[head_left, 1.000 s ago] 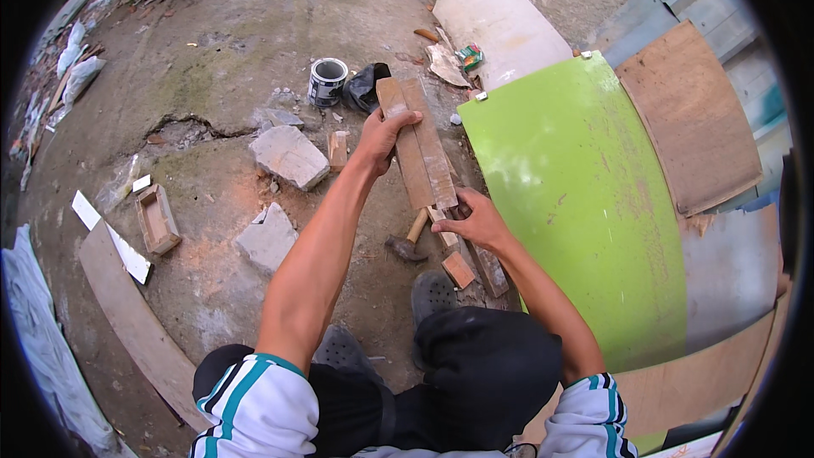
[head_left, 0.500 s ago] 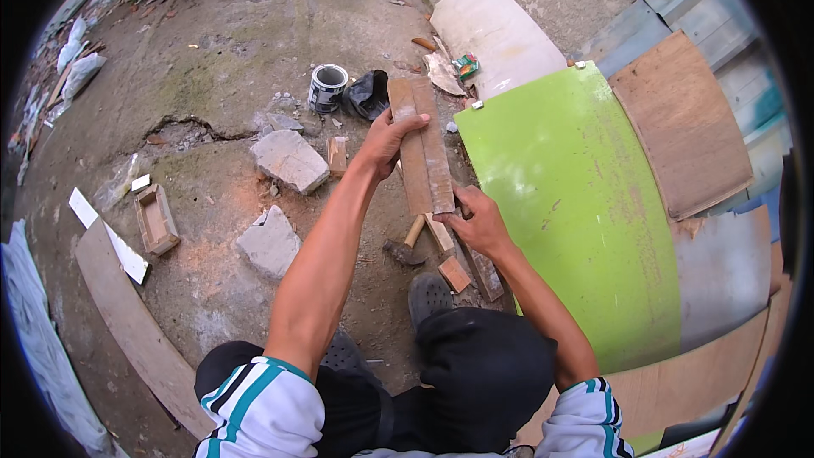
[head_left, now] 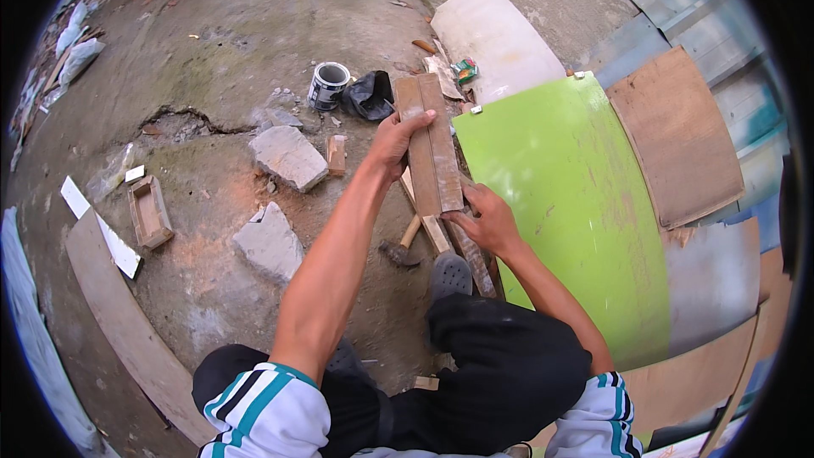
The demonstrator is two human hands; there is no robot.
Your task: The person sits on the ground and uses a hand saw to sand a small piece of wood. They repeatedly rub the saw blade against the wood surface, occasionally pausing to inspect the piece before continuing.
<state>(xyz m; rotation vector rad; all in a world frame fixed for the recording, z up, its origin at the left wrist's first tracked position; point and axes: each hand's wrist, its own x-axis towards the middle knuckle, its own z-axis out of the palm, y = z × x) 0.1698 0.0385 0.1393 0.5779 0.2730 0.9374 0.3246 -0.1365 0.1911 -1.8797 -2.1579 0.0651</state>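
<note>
Two flat wooden strips lie edge to edge as one short board (head_left: 432, 157), raised above the ground and sloping away from me. My left hand (head_left: 395, 142) grips its left side, thumb on top and fingers hidden underneath. At the near right corner, my right hand (head_left: 487, 219) pinches the board's end between thumb and fingers. Below the board lie a hammer (head_left: 406, 244) with a wooden handle and a pale wooden batten (head_left: 436, 236). A darker batten (head_left: 473, 259) runs alongside. My grey clog (head_left: 450, 276) is at the pale batten's near end.
Broken concrete slabs (head_left: 289, 158), a small wood block (head_left: 337, 155), a paint can (head_left: 328, 86) and a black container (head_left: 369, 95) lie ahead and left. A small wooden box (head_left: 150, 213) sits farther left. A green panel (head_left: 564, 212) covers the right side.
The board and both hands have shifted slightly right. My right foot has moved forward and right to the pale batten's end, and the small block beside it no longer shows there.
</note>
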